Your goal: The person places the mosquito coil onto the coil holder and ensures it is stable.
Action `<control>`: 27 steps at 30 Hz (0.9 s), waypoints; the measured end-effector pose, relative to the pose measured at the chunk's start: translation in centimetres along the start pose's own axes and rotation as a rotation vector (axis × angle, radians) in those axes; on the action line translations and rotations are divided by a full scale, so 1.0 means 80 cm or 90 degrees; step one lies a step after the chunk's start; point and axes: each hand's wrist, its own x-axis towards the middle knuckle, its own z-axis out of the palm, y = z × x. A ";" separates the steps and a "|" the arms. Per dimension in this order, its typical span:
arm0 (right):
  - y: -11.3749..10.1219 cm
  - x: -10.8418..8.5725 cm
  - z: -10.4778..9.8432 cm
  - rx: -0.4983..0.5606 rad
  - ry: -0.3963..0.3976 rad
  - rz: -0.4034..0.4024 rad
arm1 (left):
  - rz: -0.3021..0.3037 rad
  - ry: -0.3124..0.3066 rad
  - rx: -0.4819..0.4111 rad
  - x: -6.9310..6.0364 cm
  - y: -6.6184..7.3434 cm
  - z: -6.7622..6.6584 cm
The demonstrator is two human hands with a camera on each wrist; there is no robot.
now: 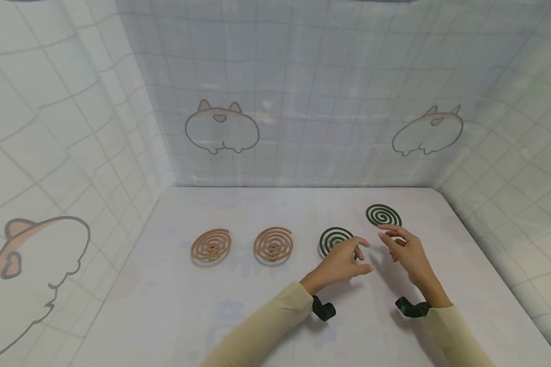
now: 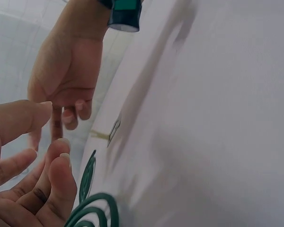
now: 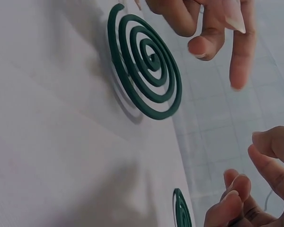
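My left hand (image 1: 342, 261) hovers in front of a green mosquito coil (image 1: 336, 241), partly covering it in the head view. To its right, my right hand (image 1: 406, 252) is raised near a second green mosquito coil (image 1: 382, 217), its fingertips overlapping that coil's front edge in the head view. Both hands have loosely bent fingers, hold nothing and stand apart. In the right wrist view the nearer green coil lies flat beyond the left hand (image 3: 217, 28). A small metal loop (image 2: 114, 130) with a yellowish strip shows on the table in the left wrist view.
Two brown mosquito coils (image 1: 273, 246) lie on the left half of the white table (image 1: 174, 306). Tiled-pattern curtains (image 1: 321, 102) with dog drawings enclose the table at the back and both sides. Each wrist wears a black camera (image 1: 323, 309).
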 end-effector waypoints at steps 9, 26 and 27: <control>0.002 0.001 -0.015 -0.010 0.027 -0.003 | -0.002 -0.011 0.037 0.012 0.009 0.028; 0.016 0.014 -0.040 -0.022 0.082 -0.002 | -0.060 0.006 0.029 0.030 0.007 0.073; 0.016 0.016 -0.041 -0.019 0.084 -0.001 | -0.059 0.006 0.030 0.031 0.006 0.075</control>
